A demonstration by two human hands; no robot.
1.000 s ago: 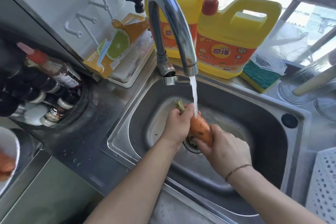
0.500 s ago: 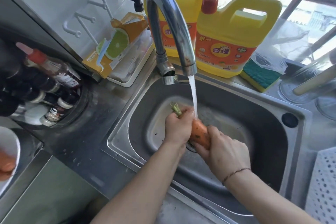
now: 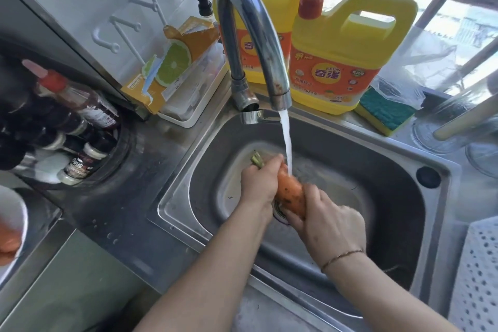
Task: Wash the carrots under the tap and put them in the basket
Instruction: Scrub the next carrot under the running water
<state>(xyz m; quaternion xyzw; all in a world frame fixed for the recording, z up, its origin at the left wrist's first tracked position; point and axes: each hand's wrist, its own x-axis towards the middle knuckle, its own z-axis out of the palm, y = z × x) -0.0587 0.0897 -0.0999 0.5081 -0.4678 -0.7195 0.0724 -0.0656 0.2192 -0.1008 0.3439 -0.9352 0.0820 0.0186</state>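
One carrot (image 3: 289,191) was held under the running tap (image 3: 250,27), over the drain of the steel sink (image 3: 377,170).

Two yellow detergent jugs with red pump tops stood behind the tap; the nearer jug (image 3: 347,54) bore an orange label reading "KEON" above Chinese characters, and the farther jug (image 3: 272,21) showed part of the same label. The carrot was orange, wet and flecked with dark spots of dirt, a short green stalk stub poking out at its upper end. The left hand (image 3: 260,182) was wrapped round that stalk end, and the right hand (image 3: 328,221) curled round the lower end, the water stream striking the carrot between them. A white perforated basket (image 3: 477,275) sat at the right edge on the worktop (image 3: 129,213); one green and yellow sponge (image 3: 385,113) lay beside the nearer jug.
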